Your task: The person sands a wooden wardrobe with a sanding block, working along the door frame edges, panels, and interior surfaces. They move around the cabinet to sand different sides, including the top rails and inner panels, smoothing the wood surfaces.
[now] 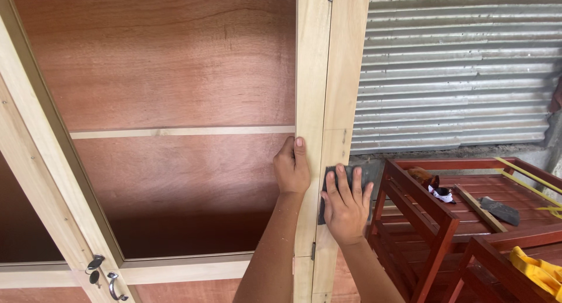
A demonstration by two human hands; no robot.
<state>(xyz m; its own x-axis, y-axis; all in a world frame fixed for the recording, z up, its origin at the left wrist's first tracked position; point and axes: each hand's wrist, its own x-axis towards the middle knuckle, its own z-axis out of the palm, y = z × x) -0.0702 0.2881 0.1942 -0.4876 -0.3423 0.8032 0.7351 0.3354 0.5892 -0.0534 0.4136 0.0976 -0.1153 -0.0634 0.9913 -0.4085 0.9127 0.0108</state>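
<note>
A tall pale wooden cabinet frame post (pixel 319 75) runs up the middle, with reddish plywood panels (pixel 175 63) behind it. My left hand (pixel 291 168) grips the left edge of the post, thumb on its front face. My right hand (pixel 345 206) lies flat with fingers spread, pressing a dark sheet of sandpaper (pixel 345 177) against the post's right side. An open cabinet door (pixel 41 174) with a pale frame hangs at the left, a metal handle (pixel 111 285) near its lower end.
A corrugated metal wall (pixel 456 69) stands behind at the right. Red-stained wooden furniture frames (pixel 427 209) sit at the lower right, with a dark block (pixel 500 210), a cloth (pixel 439 192) and yellow strips (pixel 535 271) on them. A small hinge (pixel 313 251) shows low on the post.
</note>
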